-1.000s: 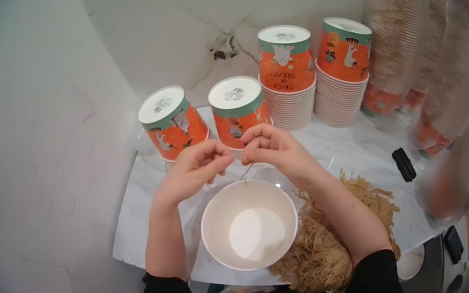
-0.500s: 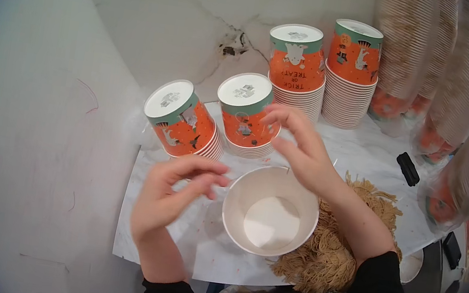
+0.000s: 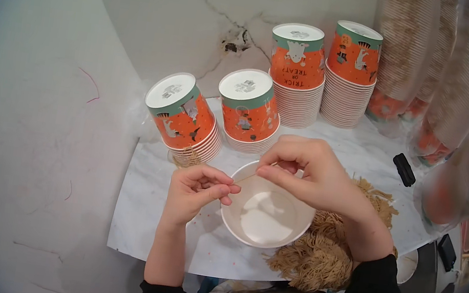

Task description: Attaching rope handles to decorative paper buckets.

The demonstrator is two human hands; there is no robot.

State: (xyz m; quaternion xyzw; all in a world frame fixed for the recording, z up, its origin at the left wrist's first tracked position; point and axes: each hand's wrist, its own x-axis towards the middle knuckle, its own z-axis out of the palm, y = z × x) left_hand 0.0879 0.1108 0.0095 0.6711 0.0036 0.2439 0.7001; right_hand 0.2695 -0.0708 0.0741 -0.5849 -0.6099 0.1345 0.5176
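Observation:
An open paper cup [image 3: 265, 218], white inside, stands on the marble tabletop [image 3: 146, 218] in front of me. My left hand [image 3: 195, 192] is at the cup's left rim, thumb and forefinger pinched together. My right hand [image 3: 309, 175] hovers over the far rim with its fingertips also pinched. A thin tan strand [image 3: 255, 172] seems to run between the two pinches, though it is too fine to be sure. A heap of tan shredded filler [image 3: 321, 257] lies against the cup's right side, under my right wrist.
Several stacks of upside-down orange cups stand behind: a tilted one on the left [image 3: 182, 116], one beside it [image 3: 248, 109], two taller at the back [image 3: 297, 65] [image 3: 354, 61]. Plastic sleeves of cups [image 3: 460, 118] hang at the right. A small black object [image 3: 404, 169] lies on the tabletop.
My left hand has moved back in to the cup's left rim, fingers pinched. My right hand has lowered over the cup's far rim. The view has shifted slightly.

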